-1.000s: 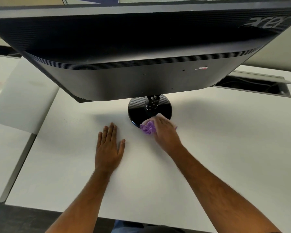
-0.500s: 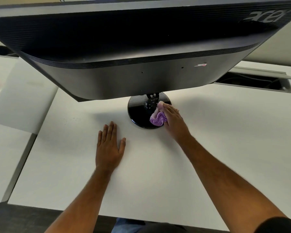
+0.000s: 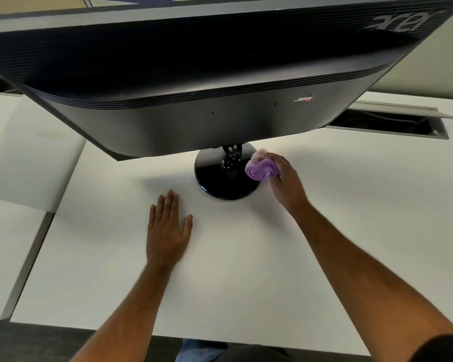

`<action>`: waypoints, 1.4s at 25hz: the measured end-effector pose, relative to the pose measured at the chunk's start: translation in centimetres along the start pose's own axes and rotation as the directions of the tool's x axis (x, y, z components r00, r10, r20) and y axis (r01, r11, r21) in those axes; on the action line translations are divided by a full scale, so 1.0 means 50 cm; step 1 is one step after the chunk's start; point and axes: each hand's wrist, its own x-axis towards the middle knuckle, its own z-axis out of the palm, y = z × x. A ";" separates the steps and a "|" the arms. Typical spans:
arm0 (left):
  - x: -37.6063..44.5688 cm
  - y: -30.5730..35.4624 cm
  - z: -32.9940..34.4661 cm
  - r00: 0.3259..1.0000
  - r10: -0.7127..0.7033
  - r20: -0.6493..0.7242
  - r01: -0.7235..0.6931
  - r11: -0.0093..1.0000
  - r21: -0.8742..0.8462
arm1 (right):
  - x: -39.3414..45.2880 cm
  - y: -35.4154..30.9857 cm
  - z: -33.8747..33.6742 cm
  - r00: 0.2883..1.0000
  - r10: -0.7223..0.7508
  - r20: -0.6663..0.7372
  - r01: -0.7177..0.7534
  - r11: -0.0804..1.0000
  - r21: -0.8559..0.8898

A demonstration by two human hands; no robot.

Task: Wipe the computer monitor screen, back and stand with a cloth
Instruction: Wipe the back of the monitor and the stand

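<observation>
Since the earlier frames we see the right hand [image 3: 285, 178] carry the cloth [image 3: 259, 169] around the stand base [image 3: 228, 182], from the near rim to the right rim, while the left hand [image 3: 168, 228] has kept its place on the desk [image 3: 246, 270].

Left of the base: the left hand lies flat, palm down, fingers straight and close together, thumb spread to the right. It is near the base but apart from it. We judge it a brace for the leaning body, not a grip on anything.

At the base: the glossy black disc sits on the desk under the monitor [image 3: 207, 82], whose back faces us and overhangs the neck [image 3: 230, 158]. We judge the monitor top-heavy on a narrow neck, stiff, and liable to tip or swivel if pushed hard; steadying it would best be done at the lower back edge or the neck, never the screen side, which is out of view.

Right of the base: the purple cloth is bunched into soft folds and touches the right rim of the disc. The right hand's fingers curl around it, pinching it against the thumb side, wrist raised, forearm running back toward the lower right. We judge the cloth light, limp and easily shed, so it wants a closed bunching hold, and the polished disc slippery under it.
</observation>
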 end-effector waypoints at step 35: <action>0.001 -0.009 0.004 1.000 0.006 0.016 -0.006 1.000 -0.011 | -0.127 -0.034 0.105 0.930 -0.192 0.312 0.293 0.902 -0.318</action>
